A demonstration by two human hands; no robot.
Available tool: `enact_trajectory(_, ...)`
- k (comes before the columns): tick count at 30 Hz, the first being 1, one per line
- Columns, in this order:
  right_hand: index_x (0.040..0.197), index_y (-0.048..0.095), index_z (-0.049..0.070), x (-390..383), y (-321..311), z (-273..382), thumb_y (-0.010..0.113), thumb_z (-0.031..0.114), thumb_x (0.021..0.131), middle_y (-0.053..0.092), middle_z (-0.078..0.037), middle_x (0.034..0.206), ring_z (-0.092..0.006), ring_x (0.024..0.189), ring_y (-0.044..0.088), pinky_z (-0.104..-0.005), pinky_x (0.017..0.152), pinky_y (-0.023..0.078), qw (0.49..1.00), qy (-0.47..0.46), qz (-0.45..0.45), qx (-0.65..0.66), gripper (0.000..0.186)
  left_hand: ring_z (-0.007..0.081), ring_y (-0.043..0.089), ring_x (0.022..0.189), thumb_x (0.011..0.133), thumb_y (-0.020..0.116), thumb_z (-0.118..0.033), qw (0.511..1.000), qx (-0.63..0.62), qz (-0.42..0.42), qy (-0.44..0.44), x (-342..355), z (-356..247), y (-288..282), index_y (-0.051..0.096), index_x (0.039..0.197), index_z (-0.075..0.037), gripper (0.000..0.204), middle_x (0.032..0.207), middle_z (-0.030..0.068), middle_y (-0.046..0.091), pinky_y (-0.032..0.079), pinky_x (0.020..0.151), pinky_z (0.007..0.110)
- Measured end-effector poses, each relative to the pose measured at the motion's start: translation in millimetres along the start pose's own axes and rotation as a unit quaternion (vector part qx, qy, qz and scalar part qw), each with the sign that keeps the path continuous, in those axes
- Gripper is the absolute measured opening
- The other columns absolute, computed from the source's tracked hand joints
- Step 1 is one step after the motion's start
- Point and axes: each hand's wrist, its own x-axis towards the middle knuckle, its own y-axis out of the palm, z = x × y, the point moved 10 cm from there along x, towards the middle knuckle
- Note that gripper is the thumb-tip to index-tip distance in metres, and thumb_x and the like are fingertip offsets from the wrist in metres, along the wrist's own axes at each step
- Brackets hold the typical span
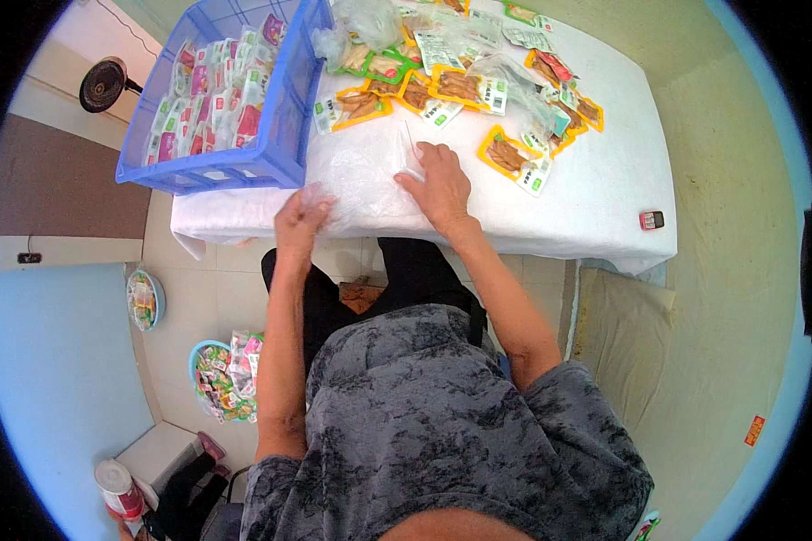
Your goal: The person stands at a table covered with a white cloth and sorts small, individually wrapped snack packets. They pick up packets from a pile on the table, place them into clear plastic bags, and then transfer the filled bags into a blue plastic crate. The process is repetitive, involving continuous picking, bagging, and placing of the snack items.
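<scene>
A clear plastic bag (363, 185) lies flat on the white tablecloth in front of me. My left hand (299, 224) is closed on its near left corner, the film bunched between thumb and fingers. At the bag's right edge, my right hand (442, 187) rests with thumb and fingers apart, the fingertips against the film. Beyond the hands lie several yellow-edged snack packets (460, 87), with brown pieces showing through their windows. One such packet (512, 160) sits by itself to the right of my right hand.
A blue plastic crate (284, 135) filled with upright packets stands at the table's left. Crumpled clear bags (370, 24) lie at the back. A small red-and-black device (651, 220) is near the right edge. On the floor at left are two basins (192, 365) (161, 302) of packets.
</scene>
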Motion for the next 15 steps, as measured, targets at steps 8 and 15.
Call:
enact_trajectory(8, 0.127, 0.057, 0.006, -4.7, 12.2, -42.0, 0.082, 0.017, 0.075, 0.066, -0.005, 0.092, -0.0216, 0.086, 0.064, -0.0364, 0.080, 0.052, 0.963, 0.131, -0.003, 0.234, 0.059, 0.0159, 0.062, 0.070, 0.090, 0.066, -0.002, 0.821, 0.483, -0.157, 0.262, -57.2, -112.6, -13.4, 0.061, 0.127, -0.002, 0.038, 0.094, 0.0079, 0.067, 0.049, 0.062, 0.029)
enact_trajectory(15, 0.105, 0.061, 0.007, -8.7, 16.7, -56.2, 0.077, 0.004, 0.073, 0.063, -0.004, 0.082, -0.0157, 0.076, 0.060, -0.0314, 0.072, 0.051, 0.919, 0.128, -0.098, 0.359, 0.036, 0.0131, 0.060, 0.085, 0.093, 0.067, -0.007, 0.934, 0.243, 0.062, 0.255, -51.6, -122.5, 102.4, 0.064, 0.119, -0.002, 0.027, 0.101, 0.0064, 0.065, 0.050, 0.071, 0.027)
